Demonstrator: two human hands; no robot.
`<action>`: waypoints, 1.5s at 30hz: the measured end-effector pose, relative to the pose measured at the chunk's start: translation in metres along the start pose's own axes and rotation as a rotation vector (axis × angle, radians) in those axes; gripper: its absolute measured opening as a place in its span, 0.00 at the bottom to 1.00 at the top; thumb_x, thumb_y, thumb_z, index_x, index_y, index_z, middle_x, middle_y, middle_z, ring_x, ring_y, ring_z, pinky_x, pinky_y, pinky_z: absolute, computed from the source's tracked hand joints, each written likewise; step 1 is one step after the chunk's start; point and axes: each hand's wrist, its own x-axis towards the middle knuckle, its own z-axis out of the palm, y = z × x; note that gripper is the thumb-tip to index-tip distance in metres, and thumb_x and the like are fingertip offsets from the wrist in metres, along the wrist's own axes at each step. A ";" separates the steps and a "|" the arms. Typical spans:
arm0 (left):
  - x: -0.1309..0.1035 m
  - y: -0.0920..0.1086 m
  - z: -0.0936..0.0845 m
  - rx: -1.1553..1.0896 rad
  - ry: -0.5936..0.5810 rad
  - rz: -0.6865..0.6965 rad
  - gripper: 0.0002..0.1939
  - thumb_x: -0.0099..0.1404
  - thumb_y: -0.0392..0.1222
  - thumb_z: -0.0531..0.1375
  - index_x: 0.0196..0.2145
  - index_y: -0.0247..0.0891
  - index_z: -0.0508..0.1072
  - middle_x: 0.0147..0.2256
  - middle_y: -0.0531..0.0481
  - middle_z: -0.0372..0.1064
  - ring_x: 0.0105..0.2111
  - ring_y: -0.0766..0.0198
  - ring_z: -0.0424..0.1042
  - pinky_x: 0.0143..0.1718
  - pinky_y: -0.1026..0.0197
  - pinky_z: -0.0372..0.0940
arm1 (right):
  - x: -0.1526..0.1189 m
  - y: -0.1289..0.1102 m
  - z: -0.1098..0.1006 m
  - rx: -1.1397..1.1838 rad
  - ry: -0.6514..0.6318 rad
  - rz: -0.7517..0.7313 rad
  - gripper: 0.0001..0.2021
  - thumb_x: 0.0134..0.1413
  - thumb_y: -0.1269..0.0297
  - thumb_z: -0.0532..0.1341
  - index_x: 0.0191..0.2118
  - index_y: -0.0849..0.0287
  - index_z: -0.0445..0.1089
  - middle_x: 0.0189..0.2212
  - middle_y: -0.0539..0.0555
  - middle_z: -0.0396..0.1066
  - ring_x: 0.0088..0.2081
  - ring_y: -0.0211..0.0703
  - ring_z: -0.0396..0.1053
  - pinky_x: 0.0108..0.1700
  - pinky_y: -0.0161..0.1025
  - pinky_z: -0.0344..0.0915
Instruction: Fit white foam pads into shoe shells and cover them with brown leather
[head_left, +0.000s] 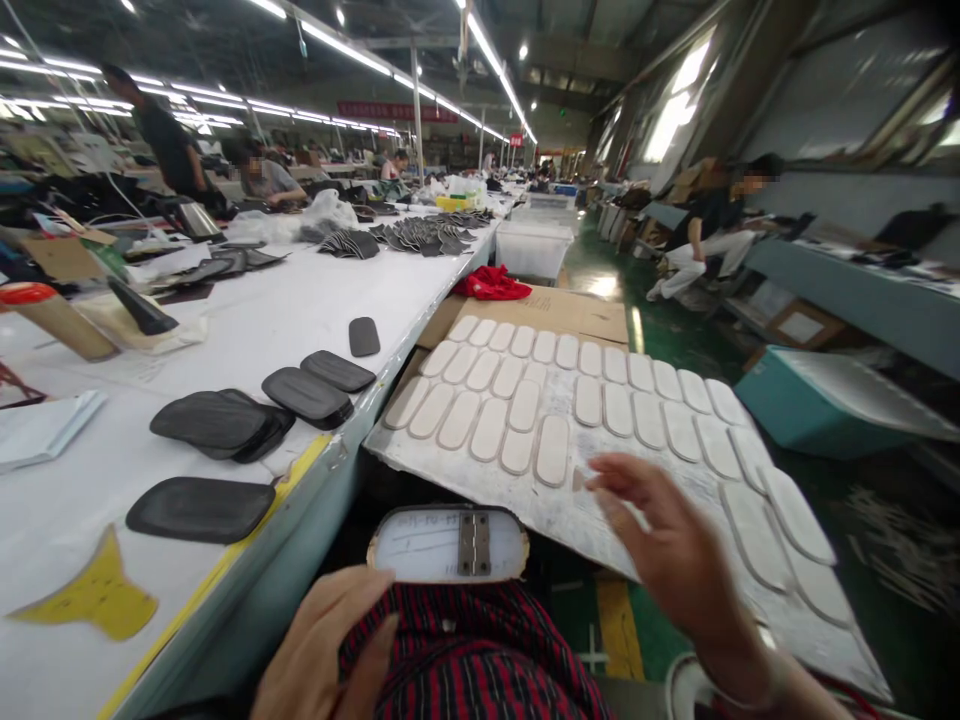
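Observation:
A white oval plate (431, 545) with a metal hinge (474, 544) and a pale rim lies at the lap, just in front of the red-and-black striped cloth (487, 650). My left hand (330, 640) is at its lower left edge, fingers apart, holding nothing. My right hand (660, 530), blurred, hovers over the near part of the board (480, 485), with fingers apart and nothing visible in them. Rows of pale oval pieces (553, 450) cover much of that board. On the white table (300, 300) at the left lie dark oval pieces (210, 420), some stacked.
A yellow pattern piece (101, 590) lies at the table's near left. Beyond the board are cardboard (577, 312) and a red cloth (495, 283). A teal bin (810, 400) stands at the right. A seated person (709, 230) is farther back; others work at left.

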 end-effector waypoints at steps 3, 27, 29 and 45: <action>0.025 -0.023 0.037 0.078 -0.072 0.001 0.22 0.62 0.38 0.55 0.54 0.39 0.61 0.51 0.43 0.61 0.53 0.57 0.59 0.53 0.52 0.58 | 0.006 0.028 0.062 0.010 -0.306 0.046 0.18 0.55 0.61 0.56 0.51 0.58 0.61 0.45 0.56 0.64 0.42 0.39 0.65 0.46 0.39 0.64; 0.087 -0.110 0.057 -0.390 -0.929 -0.364 0.22 0.56 0.47 0.57 0.48 0.38 0.70 0.47 0.47 0.69 0.46 0.58 0.67 0.47 0.62 0.60 | 0.037 0.077 0.103 0.319 -0.905 0.365 0.17 0.56 0.58 0.54 0.48 0.59 0.64 0.44 0.54 0.68 0.40 0.38 0.68 0.38 0.33 0.66; 0.072 -0.118 0.045 -0.359 -0.819 -0.539 0.30 0.55 0.52 0.57 0.52 0.33 0.65 0.47 0.42 0.68 0.45 0.56 0.68 0.46 0.60 0.61 | 0.035 0.082 0.090 0.449 -0.813 0.672 0.17 0.58 0.56 0.50 0.47 0.62 0.61 0.46 0.59 0.65 0.40 0.39 0.68 0.35 0.34 0.68; 0.008 -0.105 0.034 -0.107 -0.785 -0.676 0.16 0.62 0.51 0.45 0.27 0.39 0.64 0.30 0.50 0.68 0.33 0.59 0.67 0.35 0.61 0.57 | -0.010 0.069 0.102 0.195 -0.960 0.854 0.11 0.57 0.69 0.44 0.27 0.61 0.58 0.20 0.52 0.65 0.21 0.37 0.67 0.23 0.32 0.64</action>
